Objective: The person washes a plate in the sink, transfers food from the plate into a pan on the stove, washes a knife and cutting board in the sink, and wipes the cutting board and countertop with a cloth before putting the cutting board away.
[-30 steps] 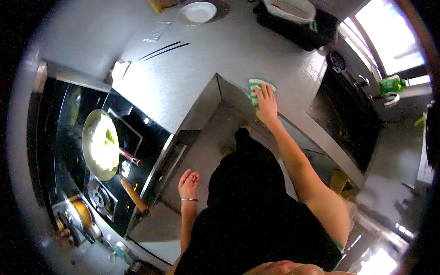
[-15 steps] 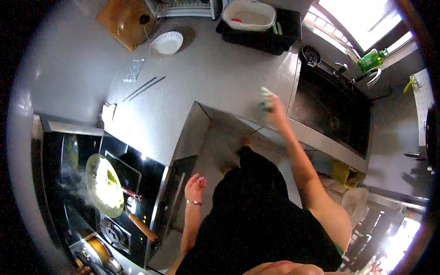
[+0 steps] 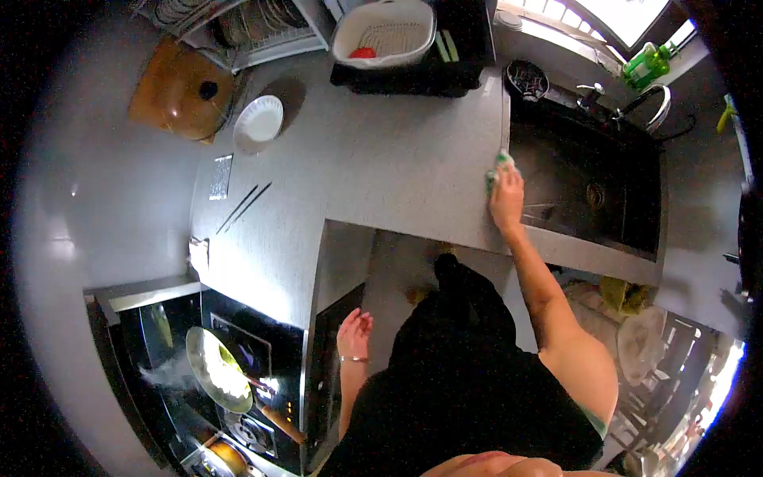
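Observation:
My right hand presses a green and white cloth against the worktop, right at the left edge of the dark sink. Part of the cloth is hidden under the fingers. My left hand, with a bracelet at the wrist, hangs in the air in front of the counter; its fingers are loosely apart and hold nothing. On the worktop, left of the cloth, lie a pair of dark chopsticks, a clear packet and a white bowl.
A steaming pan with bright food stands on the black stove at lower left. A yellow pot is below it. White basket, wooden board and dish rack stand at the back. The faucet rises behind the sink.
My right hand has carried the cloth rightward along the worktop to the sink edge. The view has turned, showing more of the sink and dish rack. My left hand stays empty.

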`<state>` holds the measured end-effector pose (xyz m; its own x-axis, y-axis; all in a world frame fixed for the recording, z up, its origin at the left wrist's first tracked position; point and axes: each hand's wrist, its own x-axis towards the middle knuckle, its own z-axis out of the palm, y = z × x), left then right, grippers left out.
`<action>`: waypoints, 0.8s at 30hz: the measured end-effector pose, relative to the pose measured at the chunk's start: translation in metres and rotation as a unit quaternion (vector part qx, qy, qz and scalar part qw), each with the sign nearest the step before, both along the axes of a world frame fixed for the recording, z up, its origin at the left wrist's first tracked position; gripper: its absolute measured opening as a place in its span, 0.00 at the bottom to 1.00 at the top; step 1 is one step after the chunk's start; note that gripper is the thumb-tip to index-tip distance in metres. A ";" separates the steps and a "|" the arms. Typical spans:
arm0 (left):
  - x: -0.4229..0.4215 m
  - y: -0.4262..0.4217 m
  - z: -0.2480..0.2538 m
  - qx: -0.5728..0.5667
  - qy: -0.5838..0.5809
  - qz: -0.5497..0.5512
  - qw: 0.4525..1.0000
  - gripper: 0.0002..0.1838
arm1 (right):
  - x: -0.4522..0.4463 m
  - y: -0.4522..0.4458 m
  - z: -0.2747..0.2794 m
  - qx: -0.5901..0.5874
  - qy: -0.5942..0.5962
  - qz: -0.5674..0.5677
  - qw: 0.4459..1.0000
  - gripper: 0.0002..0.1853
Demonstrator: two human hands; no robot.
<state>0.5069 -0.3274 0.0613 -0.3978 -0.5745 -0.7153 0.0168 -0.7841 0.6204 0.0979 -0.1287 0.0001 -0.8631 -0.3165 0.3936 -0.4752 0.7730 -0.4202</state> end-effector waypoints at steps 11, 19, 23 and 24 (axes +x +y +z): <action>-0.049 -0.016 -0.025 -0.100 -0.007 -0.114 0.989 0.16 | -0.025 -0.147 0.019 0.113 -0.087 0.132 0.981 0.30; -0.088 -0.012 0.005 0.024 -0.045 -0.050 0.997 0.15 | -0.180 -0.093 0.016 0.132 -0.150 -0.126 0.972 0.32; -0.073 -0.004 -0.003 -0.041 -0.039 -0.154 0.986 0.15 | -0.133 -0.086 -0.002 0.148 -0.085 -0.171 0.970 0.32; -0.068 -0.008 -0.012 -0.079 -0.029 -0.197 0.977 0.15 | -0.110 -0.077 0.000 0.154 -0.080 -0.156 0.972 0.31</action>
<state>0.4389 -0.3351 0.0491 -0.5718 -0.4891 -0.6586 -0.3065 -0.6173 0.7246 -0.0122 -0.2061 -0.0001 -0.9784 -0.1102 0.1750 -0.1441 0.9701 -0.1951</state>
